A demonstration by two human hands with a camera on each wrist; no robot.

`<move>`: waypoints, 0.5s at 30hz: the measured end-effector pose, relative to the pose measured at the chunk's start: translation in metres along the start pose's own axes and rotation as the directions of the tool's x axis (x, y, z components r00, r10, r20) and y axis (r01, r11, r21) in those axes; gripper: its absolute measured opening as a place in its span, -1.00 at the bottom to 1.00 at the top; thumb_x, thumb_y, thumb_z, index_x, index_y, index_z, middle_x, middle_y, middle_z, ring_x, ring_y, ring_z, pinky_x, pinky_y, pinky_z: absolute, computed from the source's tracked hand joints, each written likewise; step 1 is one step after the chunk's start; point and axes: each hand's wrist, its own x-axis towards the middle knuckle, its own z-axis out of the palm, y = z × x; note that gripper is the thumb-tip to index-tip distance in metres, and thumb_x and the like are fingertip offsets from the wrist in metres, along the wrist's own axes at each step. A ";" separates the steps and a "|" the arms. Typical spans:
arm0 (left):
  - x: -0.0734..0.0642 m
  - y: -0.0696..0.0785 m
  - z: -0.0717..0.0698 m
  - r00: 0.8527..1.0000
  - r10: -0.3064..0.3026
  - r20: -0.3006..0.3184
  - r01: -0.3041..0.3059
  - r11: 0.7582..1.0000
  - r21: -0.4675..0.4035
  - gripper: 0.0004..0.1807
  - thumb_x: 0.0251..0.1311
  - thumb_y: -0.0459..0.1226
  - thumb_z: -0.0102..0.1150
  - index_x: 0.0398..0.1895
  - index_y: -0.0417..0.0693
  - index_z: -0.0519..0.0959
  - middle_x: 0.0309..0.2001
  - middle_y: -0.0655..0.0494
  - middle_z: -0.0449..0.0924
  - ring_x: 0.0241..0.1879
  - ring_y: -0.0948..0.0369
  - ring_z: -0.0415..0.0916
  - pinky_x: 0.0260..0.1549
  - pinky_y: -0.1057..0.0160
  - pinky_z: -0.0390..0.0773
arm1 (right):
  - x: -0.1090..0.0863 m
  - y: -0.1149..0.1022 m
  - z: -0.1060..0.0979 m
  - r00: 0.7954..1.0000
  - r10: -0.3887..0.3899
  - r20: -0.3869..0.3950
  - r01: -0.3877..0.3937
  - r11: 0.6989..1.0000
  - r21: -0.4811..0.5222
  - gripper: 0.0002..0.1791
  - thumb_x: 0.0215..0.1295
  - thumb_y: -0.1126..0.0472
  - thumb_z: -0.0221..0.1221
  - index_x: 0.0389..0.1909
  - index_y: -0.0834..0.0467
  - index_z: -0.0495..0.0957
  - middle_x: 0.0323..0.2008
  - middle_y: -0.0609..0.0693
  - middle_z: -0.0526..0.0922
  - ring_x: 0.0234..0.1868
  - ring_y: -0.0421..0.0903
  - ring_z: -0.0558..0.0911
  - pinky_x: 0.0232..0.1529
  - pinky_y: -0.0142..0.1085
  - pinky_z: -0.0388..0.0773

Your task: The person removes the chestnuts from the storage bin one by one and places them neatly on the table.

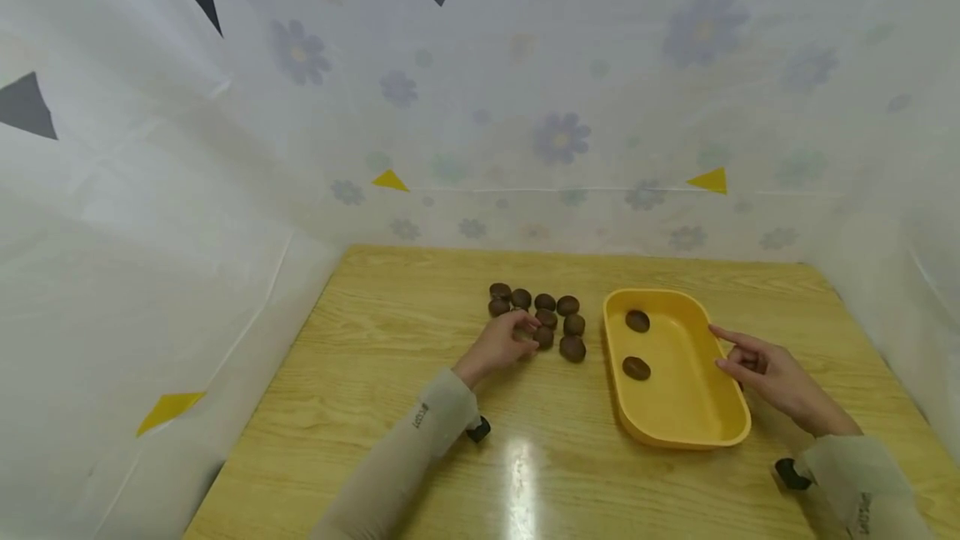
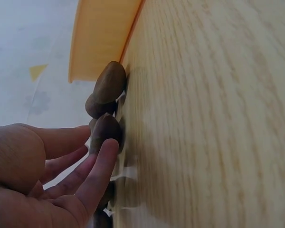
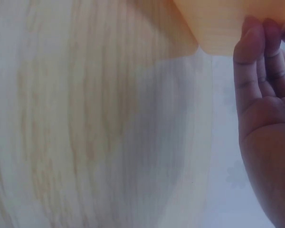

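Note:
Several dark brown chestnuts (image 1: 567, 306) lie grouped in rough rows on the wooden table. My left hand (image 1: 501, 346) is at the near side of the group, its thumb and fingers pinching one chestnut (image 2: 106, 132) close to the tabletop. The fingers partly cover others behind it. To the right stands a yellow plastic tray (image 1: 678, 432) with two chestnuts inside, one chestnut (image 1: 637, 321) toward the far end and another chestnut (image 1: 636, 368) nearer the middle. My right hand (image 1: 780, 377) holds the tray's right rim, with curled fingers against the outer wall (image 3: 223, 33).
The wood-grain table (image 1: 360, 357) ends at a white plastic sheet (image 1: 480, 107) with pale flowers, which rises at the back and both sides. Black and yellow triangles mark the sheet. Each wrist wears a dark strap piece (image 1: 478, 430).

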 end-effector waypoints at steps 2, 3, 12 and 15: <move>-0.001 0.001 -0.002 1.000 0.009 -0.003 -0.009 1.000 -0.002 -0.64 0.42 -0.32 0.28 0.24 -0.11 0.58 0.12 -0.08 0.61 -0.15 0.16 0.61 -0.31 0.20 0.66 | -0.001 0.000 0.000 1.000 0.003 0.002 -0.003 1.000 -0.001 -0.34 0.59 0.22 0.12 0.58 0.33 0.17 -0.33 0.03 0.64 -0.49 0.03 0.51 -0.51 -0.17 0.44; -0.002 0.002 -0.003 1.000 0.017 -0.007 -0.017 1.000 0.003 -0.64 0.42 -0.32 0.27 0.24 -0.12 0.58 0.13 -0.10 0.61 -0.14 0.15 0.61 -0.27 0.20 0.67 | -0.001 0.000 0.001 1.000 0.002 0.000 -0.002 1.000 -0.004 -0.34 0.59 0.22 0.13 0.57 0.33 0.17 -0.33 0.03 0.64 -0.49 0.03 0.51 -0.51 -0.18 0.44; -0.001 0.024 -0.003 0.998 0.051 -0.023 -0.052 0.998 -0.029 -0.61 0.48 -0.25 0.22 0.31 -0.07 0.54 0.20 -0.05 0.58 -0.01 0.14 0.59 -0.08 0.18 0.65 | -0.002 -0.001 -0.001 1.000 -0.013 -0.005 0.013 1.000 -0.017 -0.35 0.58 0.24 0.13 0.55 0.37 0.18 -0.36 0.00 0.64 -0.50 0.02 0.51 -0.53 -0.18 0.42; 0.005 0.038 0.004 0.996 0.088 -0.001 -0.088 0.994 -0.071 -0.62 0.49 -0.24 0.22 0.30 -0.05 0.55 0.22 -0.10 0.57 -0.03 0.14 0.59 -0.13 0.19 0.65 | -0.002 -0.001 -0.002 1.000 -0.013 -0.003 0.013 1.000 -0.020 -0.35 0.58 0.24 0.13 0.56 0.36 0.19 -0.36 0.00 0.64 -0.50 0.02 0.51 -0.52 -0.19 0.43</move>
